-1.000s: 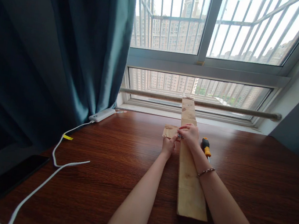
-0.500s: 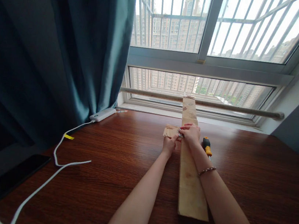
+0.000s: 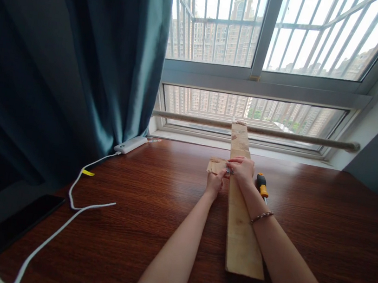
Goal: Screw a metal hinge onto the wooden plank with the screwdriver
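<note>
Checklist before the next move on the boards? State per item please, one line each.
1. Left hand at short, pale wooden piece: ok.
2. Right hand on long, pale wooden board: ok.
3. Grip on small, shiny metal part secure: cannot tell; fingers hide much of it.
4. Short piece flush against long board: cannot tell; hands cover the junction.
5. Black-and-yellow-handled screwdriver whole and unobstructed in view: not ok; right forearm hides its far end.
6. Thin white cable off both wooden pieces: ok; it lies well to their left.
</note>
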`<state>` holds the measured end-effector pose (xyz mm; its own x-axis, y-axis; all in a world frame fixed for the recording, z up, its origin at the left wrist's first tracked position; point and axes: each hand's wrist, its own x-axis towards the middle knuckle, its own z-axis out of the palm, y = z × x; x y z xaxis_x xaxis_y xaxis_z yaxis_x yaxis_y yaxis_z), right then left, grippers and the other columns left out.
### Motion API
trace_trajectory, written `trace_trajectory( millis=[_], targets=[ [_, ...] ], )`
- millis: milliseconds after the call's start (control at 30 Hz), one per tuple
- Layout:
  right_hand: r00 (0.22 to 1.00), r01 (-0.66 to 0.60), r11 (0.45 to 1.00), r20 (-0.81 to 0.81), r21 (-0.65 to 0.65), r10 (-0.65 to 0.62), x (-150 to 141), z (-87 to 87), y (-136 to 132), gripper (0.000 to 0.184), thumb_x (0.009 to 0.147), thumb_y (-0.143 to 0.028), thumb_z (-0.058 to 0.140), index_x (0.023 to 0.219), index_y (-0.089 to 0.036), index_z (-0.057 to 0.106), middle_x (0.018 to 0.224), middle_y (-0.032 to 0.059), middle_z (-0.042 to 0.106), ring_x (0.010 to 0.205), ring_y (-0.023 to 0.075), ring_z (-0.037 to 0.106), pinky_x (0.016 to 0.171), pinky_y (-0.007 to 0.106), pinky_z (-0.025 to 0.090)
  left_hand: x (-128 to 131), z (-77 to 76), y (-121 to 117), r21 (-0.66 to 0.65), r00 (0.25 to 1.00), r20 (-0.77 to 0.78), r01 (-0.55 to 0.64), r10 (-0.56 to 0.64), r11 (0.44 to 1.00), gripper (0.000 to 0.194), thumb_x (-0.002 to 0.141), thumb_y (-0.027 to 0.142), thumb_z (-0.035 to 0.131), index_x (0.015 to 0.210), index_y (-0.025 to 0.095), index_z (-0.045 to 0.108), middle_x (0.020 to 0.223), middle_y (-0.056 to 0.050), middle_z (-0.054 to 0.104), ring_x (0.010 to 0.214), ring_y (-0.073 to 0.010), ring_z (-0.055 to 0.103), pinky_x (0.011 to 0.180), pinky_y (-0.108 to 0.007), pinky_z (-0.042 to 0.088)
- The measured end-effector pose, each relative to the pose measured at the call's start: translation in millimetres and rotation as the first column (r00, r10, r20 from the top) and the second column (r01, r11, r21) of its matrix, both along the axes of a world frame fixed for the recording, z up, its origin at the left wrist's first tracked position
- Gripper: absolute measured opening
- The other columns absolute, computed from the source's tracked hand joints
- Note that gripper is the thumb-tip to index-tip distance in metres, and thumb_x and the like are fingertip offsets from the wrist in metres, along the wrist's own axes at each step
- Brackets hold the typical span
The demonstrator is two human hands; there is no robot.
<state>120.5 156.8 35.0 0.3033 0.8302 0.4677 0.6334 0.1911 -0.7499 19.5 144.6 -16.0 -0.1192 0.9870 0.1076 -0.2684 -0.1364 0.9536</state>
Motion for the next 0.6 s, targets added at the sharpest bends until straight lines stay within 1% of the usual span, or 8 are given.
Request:
trace_trajectory(
  millis=[67, 133, 233, 300, 467, 600],
  targets=[
    [1.0, 0.03, 0.999, -0.008, -0.037, -0.03, -0.8, 1.2, -0.5, 0.014, 0.064, -0.034, 0.07, 0.072, -0.024, 0.075, 0.09, 0.0018, 0.069, 0.093, 0.0234, 0.054, 0.081, 0.034, 0.038, 0.1, 0.6, -1.0, -0.01, 1.0, -0.006, 0.005, -0.005, 1.0, 0.026, 0.069, 0.037, 0.06, 0.075, 0.012, 0.063, 0.044, 0.003, 0.05, 0.027, -0.0044, 0.03, 0.028, -0.02, 0.02],
    [0.999, 0.047, 0.997, 0.015, -0.066, -0.046, -1.2, 2.7, -0.6, 0.013, 0.063, -0.033, 0.071, 0.072, -0.025, 0.075, 0.092, 0.0011, 0.069, 0.097, 0.025, 0.051, 0.085, 0.035, 0.036, 0.1, 1.1, -2.1, -0.011, 1.0, -0.013, 0.006, -0.007, 1.0, 0.025, 0.07, 0.037, 0.059, 0.074, 0.012, 0.063, 0.042, 0.003, 0.048, 0.027, -0.005, 0.029, 0.028, -0.02, 0.02],
    [0.997, 0.042, 0.995, 0.066, -0.09, -0.036, -0.8, 4.1, -0.4, 0.012, 0.062, -0.034, 0.073, 0.07, -0.025, 0.075, 0.092, 0.0004, 0.069, 0.101, 0.0271, 0.048, 0.088, 0.038, 0.033, 0.0, 1.5, -3.4, 0.003, 1.0, -0.021, -0.002, 0.002, 1.0, 0.026, 0.07, 0.036, 0.058, 0.077, 0.012, 0.063, 0.046, 0.001, 0.054, 0.027, -0.0051, 0.03, 0.028, -0.021, 0.02],
    [0.997, 0.024, 0.995, 0.069, -0.092, -0.018, -0.2, 4.4, -0.1, 0.01, 0.062, -0.034, 0.074, 0.068, -0.026, 0.075, 0.093, 0.0001, 0.07, 0.101, 0.0273, 0.047, 0.088, 0.038, 0.032, 0.1, 1.3, -3.6, 0.011, 1.0, -0.027, -0.004, 0.004, 1.0, 0.026, 0.071, 0.036, 0.058, 0.077, 0.012, 0.063, 0.048, 0.0, 0.056, 0.027, -0.0049, 0.03, 0.028, -0.021, 0.02],
    [1.0, 0.0, 0.997, 0.009, -0.073, 0.001, 0.8, 3.8, 0.7, 0.009, 0.059, -0.031, 0.075, 0.066, -0.026, 0.075, 0.096, 0.0004, 0.069, 0.1, 0.0281, 0.047, 0.088, 0.041, 0.03, 0.3, 0.5, -2.7, 0.023, 1.0, -0.009, 0.008, -0.007, 1.0, 0.027, 0.071, 0.034, 0.057, 0.083, 0.011, 0.064, 0.051, 0.0, 0.058, 0.027, -0.0049, 0.03, 0.028, -0.021, 0.019],
    [0.999, -0.035, 0.997, -0.039, -0.066, 0.032, 1.8, 2.2, 2.4, 0.007, 0.058, -0.03, 0.074, 0.064, -0.026, 0.075, 0.096, 0.0004, 0.069, 0.101, 0.0286, 0.047, 0.088, 0.041, 0.03, 0.6, -0.4, -1.5, 0.02, 1.0, -0.002, 0.005, -0.005, 1.0, 0.028, 0.071, 0.033, 0.058, 0.086, 0.011, 0.064, 0.051, 0.0, 0.058, 0.028, -0.0058, 0.033, 0.028, -0.021, 0.021]
  ],
)
